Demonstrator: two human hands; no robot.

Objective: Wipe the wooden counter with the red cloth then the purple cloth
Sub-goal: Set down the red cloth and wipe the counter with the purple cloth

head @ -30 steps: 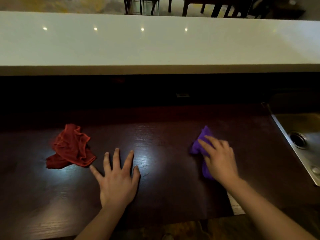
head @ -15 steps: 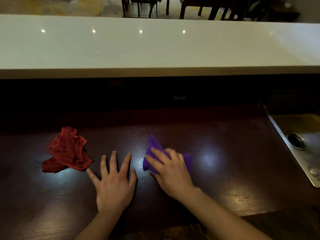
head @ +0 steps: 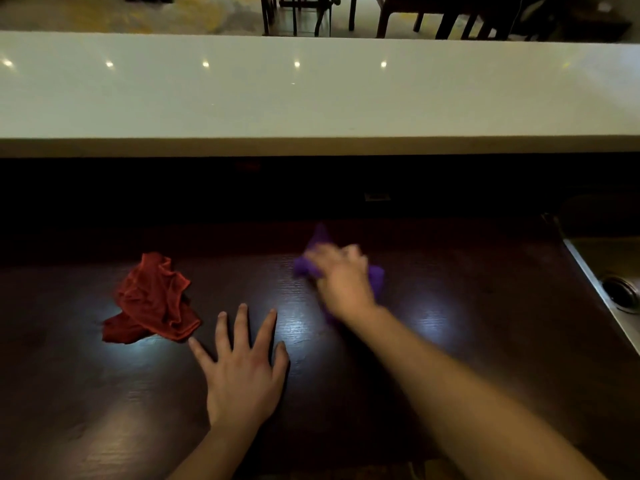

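The dark wooden counter (head: 467,306) stretches across the lower half of the view. My right hand (head: 341,280) presses down on the purple cloth (head: 313,258), blurred with motion, near the counter's middle and towards the back. The red cloth (head: 152,301) lies crumpled and untouched on the left. My left hand (head: 244,367) rests flat on the wood with fingers spread, its thumb tip just short of the red cloth's near corner.
A raised white bar top (head: 311,95) runs the full width behind the wooden counter. A steel sink (head: 609,282) with a round drain is set in at the right edge. Chair legs (head: 298,13) stand on the floor beyond.
My right hand slid the purple cloth left towards my left hand, then swept it away from me and rightwards. The left hand and red cloth stayed in place.
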